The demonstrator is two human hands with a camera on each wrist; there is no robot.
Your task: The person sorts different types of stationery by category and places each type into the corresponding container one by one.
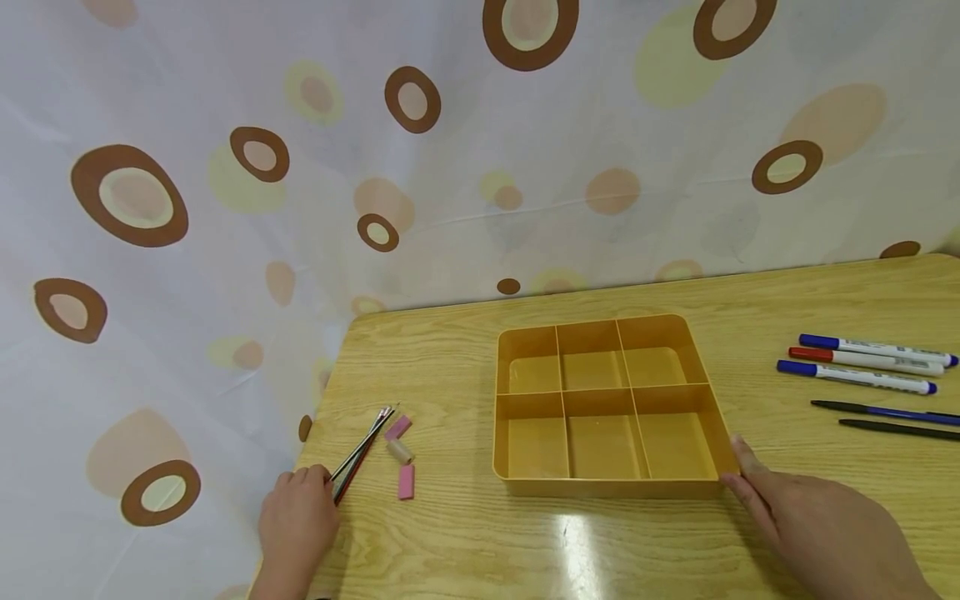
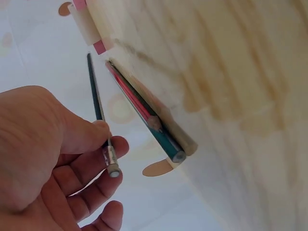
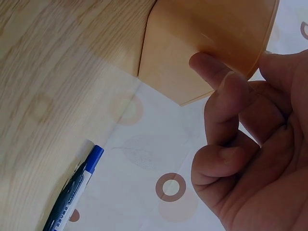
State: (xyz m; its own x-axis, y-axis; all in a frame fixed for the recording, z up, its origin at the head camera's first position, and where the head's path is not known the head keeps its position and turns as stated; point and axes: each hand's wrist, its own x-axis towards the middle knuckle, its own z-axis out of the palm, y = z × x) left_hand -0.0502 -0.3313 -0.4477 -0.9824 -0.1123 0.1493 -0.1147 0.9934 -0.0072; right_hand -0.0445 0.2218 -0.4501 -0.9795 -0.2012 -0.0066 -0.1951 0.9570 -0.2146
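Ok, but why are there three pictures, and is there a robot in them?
No robot here, just a person's two bare hands. The big picture comes from a camera on the person's head, looking forward and down. The other two come from little cameras on each wrist, so they look tilted.

On the wooden table sits an orange tray with six compartments. To its left are more pencils, two pink erasers and a pale little block. To its right lie three markers and two pens.

The left hand pinches one pencil; its wrist camera shows that best. The right hand holds the tray's near right corner.
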